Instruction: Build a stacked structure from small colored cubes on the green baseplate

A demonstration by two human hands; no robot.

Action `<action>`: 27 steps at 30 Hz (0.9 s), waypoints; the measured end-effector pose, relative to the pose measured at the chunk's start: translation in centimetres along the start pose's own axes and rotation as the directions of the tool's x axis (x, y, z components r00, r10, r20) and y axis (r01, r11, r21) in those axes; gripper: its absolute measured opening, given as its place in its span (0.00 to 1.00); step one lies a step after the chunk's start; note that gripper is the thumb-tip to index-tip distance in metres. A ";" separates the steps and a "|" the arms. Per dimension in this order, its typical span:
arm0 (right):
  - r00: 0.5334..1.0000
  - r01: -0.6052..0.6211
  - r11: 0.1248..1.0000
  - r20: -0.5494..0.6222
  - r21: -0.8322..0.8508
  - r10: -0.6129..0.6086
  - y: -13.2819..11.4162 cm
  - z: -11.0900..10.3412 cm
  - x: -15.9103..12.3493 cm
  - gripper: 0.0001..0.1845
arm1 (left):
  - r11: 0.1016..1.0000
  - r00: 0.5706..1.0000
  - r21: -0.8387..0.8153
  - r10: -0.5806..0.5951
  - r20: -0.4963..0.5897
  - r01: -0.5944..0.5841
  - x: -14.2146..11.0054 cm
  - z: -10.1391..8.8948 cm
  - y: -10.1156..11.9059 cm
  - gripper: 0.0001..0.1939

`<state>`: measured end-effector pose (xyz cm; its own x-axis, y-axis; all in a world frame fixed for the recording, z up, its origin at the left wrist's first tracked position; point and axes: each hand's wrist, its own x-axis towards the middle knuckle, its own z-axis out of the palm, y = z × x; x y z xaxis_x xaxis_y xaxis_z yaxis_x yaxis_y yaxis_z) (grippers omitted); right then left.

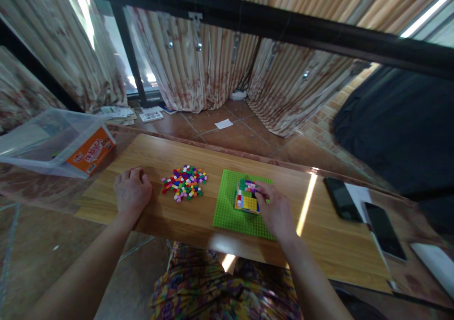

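A small block of toy bricks [248, 204], yellow on top with green, pink, white and red pieces, stands on a green studded baseplate [224, 211]. My right hand [275, 209] reaches over its right side, thumb and forefinger pinched together on a small toy brick at the top; the fingers partly hide it, and its colour looks purple. To the left of the baseplate lies a loose pile of tiny coloured bricks [185, 183]. My left hand [133, 192] rests on the table left of that pile, fingers curled in, with nothing visible in them.
The wooden table [163, 152] carries two dark phones [342, 199] and white paper [359, 198] at the right. A clear plastic bin [53, 142] with an orange label stands at the far left. Beyond the table are papers [223, 124] on the tiled floor and curtains [213, 69].
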<state>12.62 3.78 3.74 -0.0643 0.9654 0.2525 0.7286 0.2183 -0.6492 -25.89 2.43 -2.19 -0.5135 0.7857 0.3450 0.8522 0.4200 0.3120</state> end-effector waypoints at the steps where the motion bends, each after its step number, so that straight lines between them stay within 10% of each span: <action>1: 1.000 0.026 0.999 0.012 -0.027 -0.026 0.1 0.1 0.1 0.17 | 1.000 1.000 0.005 0.003 0.003 -0.003 0.0 0.0 0.0 0.22; 10: 0.985 0.169 0.979 0.033 -0.110 -0.167 0.4 0.7 0.7 0.17 | 1.000 1.000 -0.013 0.005 -0.002 -0.005 0.0 0.2 -0.1 0.21; 27: 0.990 -0.003 1.000 -0.141 -0.029 -0.001 0.0 0.0 0.2 0.14 | 1.000 1.000 -0.013 0.018 -0.022 -0.018 -0.1 0.2 -0.1 0.20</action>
<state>12.60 4.01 3.74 0.0320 0.9356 0.3517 0.7479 0.2110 -0.6293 -25.89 2.44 -2.46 -0.5004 0.7827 0.3701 0.8599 0.3998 0.3173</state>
